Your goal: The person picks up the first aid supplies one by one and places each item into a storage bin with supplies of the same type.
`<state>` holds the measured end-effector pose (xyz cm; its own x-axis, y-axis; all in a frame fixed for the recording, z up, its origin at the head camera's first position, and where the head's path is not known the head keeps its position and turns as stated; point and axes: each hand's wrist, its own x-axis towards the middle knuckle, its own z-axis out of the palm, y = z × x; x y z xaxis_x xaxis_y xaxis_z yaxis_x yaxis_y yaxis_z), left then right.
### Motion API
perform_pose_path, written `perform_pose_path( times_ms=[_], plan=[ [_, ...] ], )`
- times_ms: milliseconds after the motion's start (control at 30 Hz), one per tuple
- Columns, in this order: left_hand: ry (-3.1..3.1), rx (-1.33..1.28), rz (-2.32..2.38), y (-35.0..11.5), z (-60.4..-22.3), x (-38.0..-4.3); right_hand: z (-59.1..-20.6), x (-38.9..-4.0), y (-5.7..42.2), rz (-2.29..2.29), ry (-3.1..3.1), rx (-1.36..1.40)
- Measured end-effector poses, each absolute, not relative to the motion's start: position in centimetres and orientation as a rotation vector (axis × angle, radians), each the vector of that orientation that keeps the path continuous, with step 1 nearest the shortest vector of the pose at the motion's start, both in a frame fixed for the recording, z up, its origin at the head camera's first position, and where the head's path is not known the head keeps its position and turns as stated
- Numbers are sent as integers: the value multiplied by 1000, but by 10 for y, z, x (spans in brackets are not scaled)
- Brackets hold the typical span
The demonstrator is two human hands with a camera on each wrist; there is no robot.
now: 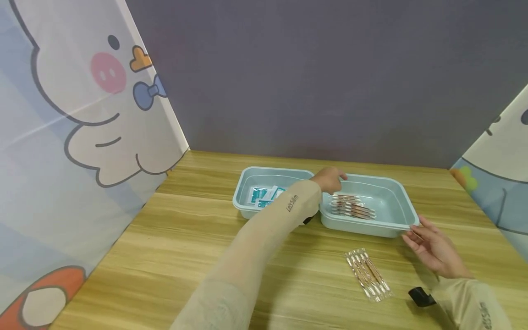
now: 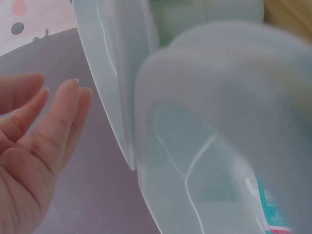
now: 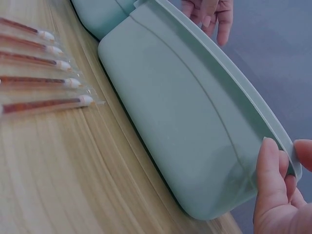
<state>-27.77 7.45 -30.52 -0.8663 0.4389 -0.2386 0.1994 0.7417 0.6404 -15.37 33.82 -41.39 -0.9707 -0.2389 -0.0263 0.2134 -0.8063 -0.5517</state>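
Note:
A light-blue plastic tray (image 1: 387, 206) on the right holds packs of iodine cotton swabs (image 1: 352, 207). My right hand (image 1: 435, 250) grips its near right corner; in the right wrist view the thumb lies over the rim and the fingers (image 3: 270, 170) against the outer wall. My left hand (image 1: 328, 179) is over the spot where this tray meets a second light-blue tray (image 1: 243, 192). In the left wrist view its fingers (image 2: 56, 117) are apart from the trays and hold nothing. One sealed pack of swabs (image 1: 368, 275) lies on the table in front.
Small teal-and-white sachets (image 1: 260, 193) lie in the left tray, partly hidden by my left sleeve (image 1: 264, 238). A grey panel (image 1: 305, 82) stands behind the wooden table (image 1: 177, 256). Cartoon-print sheets (image 1: 49, 137) hang at both sides.

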Motion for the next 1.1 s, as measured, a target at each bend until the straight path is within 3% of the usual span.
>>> perform_pose_path(
  times_ms=[667,1100],
  plan=[
    [2361,1444,519,82,-313,-204,-413,-154,337,-2782,808,-135],
    [2194,1458,376,91,-320,-180,-414,-152,337,-2794,887,-97]
  ],
)
